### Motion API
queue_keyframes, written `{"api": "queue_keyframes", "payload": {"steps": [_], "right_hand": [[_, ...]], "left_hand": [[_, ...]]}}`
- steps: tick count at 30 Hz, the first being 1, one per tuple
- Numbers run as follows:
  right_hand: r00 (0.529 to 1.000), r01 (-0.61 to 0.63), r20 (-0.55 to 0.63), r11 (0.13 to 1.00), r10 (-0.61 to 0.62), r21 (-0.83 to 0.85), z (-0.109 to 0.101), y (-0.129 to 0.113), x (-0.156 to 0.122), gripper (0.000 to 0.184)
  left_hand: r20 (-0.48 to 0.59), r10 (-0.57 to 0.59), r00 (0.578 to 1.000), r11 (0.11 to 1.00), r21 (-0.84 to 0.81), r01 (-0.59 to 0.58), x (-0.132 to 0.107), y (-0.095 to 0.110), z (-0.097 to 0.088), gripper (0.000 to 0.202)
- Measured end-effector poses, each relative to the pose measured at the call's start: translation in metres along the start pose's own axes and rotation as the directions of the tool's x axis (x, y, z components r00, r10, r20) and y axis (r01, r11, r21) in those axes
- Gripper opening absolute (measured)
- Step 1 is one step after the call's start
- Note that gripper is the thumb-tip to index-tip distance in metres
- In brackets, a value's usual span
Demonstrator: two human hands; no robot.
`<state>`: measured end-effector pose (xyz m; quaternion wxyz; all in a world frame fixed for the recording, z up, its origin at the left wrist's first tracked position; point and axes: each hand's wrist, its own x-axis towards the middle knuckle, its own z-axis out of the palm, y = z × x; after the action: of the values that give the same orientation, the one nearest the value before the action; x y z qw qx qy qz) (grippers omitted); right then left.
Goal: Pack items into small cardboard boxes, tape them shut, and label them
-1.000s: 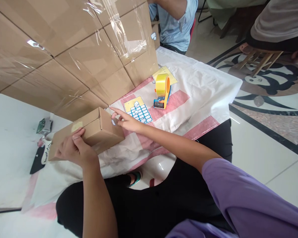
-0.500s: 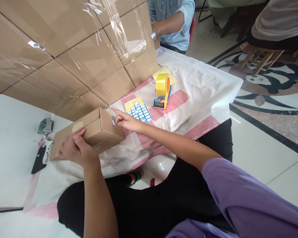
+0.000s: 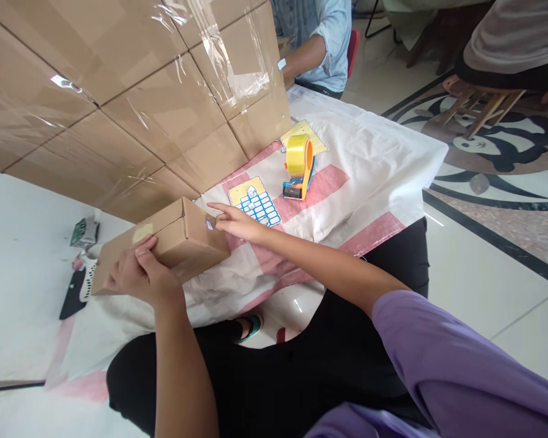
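A closed cardboard box (image 3: 168,237) lies on the cloth in front of me. My left hand (image 3: 144,271) grips its near top edge, fingers bent and thumb beside a pale yellow patch (image 3: 142,232) on top. At the box's right end is my right hand (image 3: 237,224), its index finger stretched out and the others partly curled. Close to those fingertips, a small white label (image 3: 209,224) sits on the end face. A sheet of blue-edged stickers (image 3: 261,208) lies just beyond my right hand. Farther back stands a tape dispenser (image 3: 299,167) with a yellow roll.
Stacked, taped cartons (image 3: 155,115) form a wall behind the box. A second yellow sheet (image 3: 313,135) lies behind the dispenser. At left are a small green packet (image 3: 84,233) and a black-and-white object (image 3: 75,292). Two other people sit beyond the table.
My right hand has drawn back slightly to the right from the box's end, its index finger still extended. The left hand stays on the box. A co-worker's arm has shifted left.
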<state>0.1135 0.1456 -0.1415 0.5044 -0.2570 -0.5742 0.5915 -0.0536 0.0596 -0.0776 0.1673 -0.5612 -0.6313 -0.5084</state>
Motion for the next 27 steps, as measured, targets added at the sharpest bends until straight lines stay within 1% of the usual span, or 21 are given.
{"api": "queue_keyframes", "payload": {"steps": [1, 3, 4, 6, 8, 10, 12, 13, 15, 17, 19, 21, 23, 24, 27], "right_hand": [[1.000, -0.011, -0.021, 1.000, 0.011, 0.001, -0.0002, -0.0016, -0.0002, 0.069], [0.996, 0.019, -0.085, 1.000, -0.020, -0.008, -0.0003, -0.0039, -0.0005, 0.068], [0.995, 0.031, -0.095, 1.000, -0.031, -0.005, -0.0003, -0.0047, -0.0006, 0.069], [0.999, 0.004, -0.051, 1.000, -0.003, 0.016, -0.0002, -0.0058, -0.0010, 0.067], [1.000, -0.021, -0.016, 0.999, 0.022, 0.040, -0.0001, -0.0065, -0.0013, 0.062], [0.998, 0.021, -0.053, 0.998, -0.018, 0.061, -0.0002, -0.0072, -0.0012, 0.061], [0.993, 0.080, -0.096, 0.993, -0.073, 0.082, -0.0005, -0.0076, -0.0009, 0.064], [0.995, 0.075, -0.079, 0.993, -0.068, 0.094, -0.0007, -0.0077, -0.0008, 0.065], [1.000, 0.019, -0.024, 0.995, -0.017, 0.098, -0.0012, -0.0070, -0.0007, 0.058], [1.000, -0.015, -0.014, 0.998, 0.016, 0.064, -0.0013, -0.0055, -0.0002, 0.042], [0.998, 0.012, -0.066, 1.000, -0.011, 0.005, -0.0007, -0.0035, 0.0010, 0.028], [0.995, 0.049, -0.083, 0.998, -0.052, -0.046, 0.0005, -0.0017, 0.0021, 0.025], [0.995, 0.071, -0.066, 0.994, -0.077, -0.079, 0.0014, -0.0006, 0.0028, 0.028], [0.995, 0.082, -0.050, 0.992, -0.087, -0.098, 0.0015, -0.0002, 0.0028, 0.027], [0.991, 0.120, -0.043, 0.975, -0.130, -0.190, 0.0001, 0.0000, 0.0027, 0.014]], "left_hand": [[-0.002, -0.002, 1.000, 1.000, -0.003, 0.002, -0.0001, -0.0003, 0.0002, 0.040], [0.000, -0.007, 1.000, 1.000, 0.000, 0.007, -0.0003, -0.0005, 0.0004, 0.040], [0.002, -0.008, 1.000, 1.000, 0.003, 0.008, -0.0003, -0.0005, 0.0004, 0.040], [-0.001, -0.004, 1.000, 1.000, -0.001, 0.004, -0.0004, -0.0002, 0.0004, 0.040], [-0.009, 0.001, 1.000, 1.000, -0.002, -0.001, -0.0004, 0.0000, 0.0007, 0.040], [-0.012, -0.001, 1.000, 1.000, 0.007, 0.001, -0.0003, -0.0004, 0.0010, 0.040], [-0.010, 0.002, 1.000, 1.000, 0.019, -0.002, -0.0003, -0.0013, 0.0015, 0.041], [-0.009, 0.003, 1.000, 1.000, 0.024, -0.003, -0.0002, -0.0019, 0.0017, 0.041], [-0.009, 0.002, 1.000, 1.000, 0.028, -0.002, -0.0001, -0.0031, 0.0020, 0.041], [-0.010, -0.002, 1.000, 1.000, 0.030, 0.002, 0.0000, -0.0038, 0.0021, 0.041], [-0.012, -0.005, 1.000, 1.000, 0.028, 0.005, 0.0000, -0.0037, 0.0022, 0.041], [-0.014, 0.000, 1.000, 1.000, 0.029, 0.000, -0.0002, -0.0030, 0.0022, 0.041], [-0.021, 0.005, 1.000, 1.000, 0.029, -0.004, -0.0004, -0.0022, 0.0023, 0.041], [-0.025, 0.007, 1.000, 1.000, 0.028, -0.006, -0.0006, -0.0018, 0.0023, 0.041], [-0.041, 0.009, 0.999, 1.000, 0.020, -0.008, -0.0010, -0.0013, 0.0024, 0.041]]}}
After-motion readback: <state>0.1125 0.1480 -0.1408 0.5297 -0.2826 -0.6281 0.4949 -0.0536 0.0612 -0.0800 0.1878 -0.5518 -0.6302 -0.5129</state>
